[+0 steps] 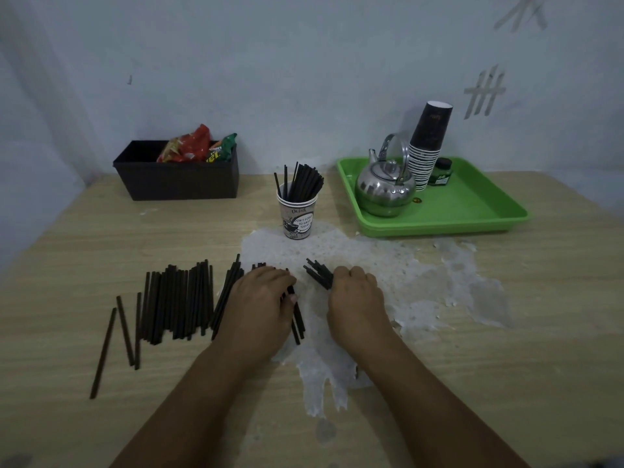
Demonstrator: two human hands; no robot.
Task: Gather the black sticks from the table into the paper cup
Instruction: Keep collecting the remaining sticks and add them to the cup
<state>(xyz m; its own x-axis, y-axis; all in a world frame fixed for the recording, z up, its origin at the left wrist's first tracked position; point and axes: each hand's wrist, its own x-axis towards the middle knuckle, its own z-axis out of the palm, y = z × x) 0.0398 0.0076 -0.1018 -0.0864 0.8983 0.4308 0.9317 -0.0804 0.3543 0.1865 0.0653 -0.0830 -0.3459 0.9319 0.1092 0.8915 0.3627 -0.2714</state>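
Partly done: the printed white paper cup at table centre holds one bunch of thin black sticks, while a larger row lies on the wooden table. The right hand grips a small bundle; the left hand pinches several more.

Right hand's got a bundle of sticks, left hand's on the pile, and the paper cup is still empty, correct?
Not quite: the head view shows the paper cup already holding black sticks. The rest stands: the right hand grips a bundle, and the left hand is on the pile.

The paper cup bears "Drink" near its rim and, lower down, "DON'T FORGET TO SMILE TODAY".
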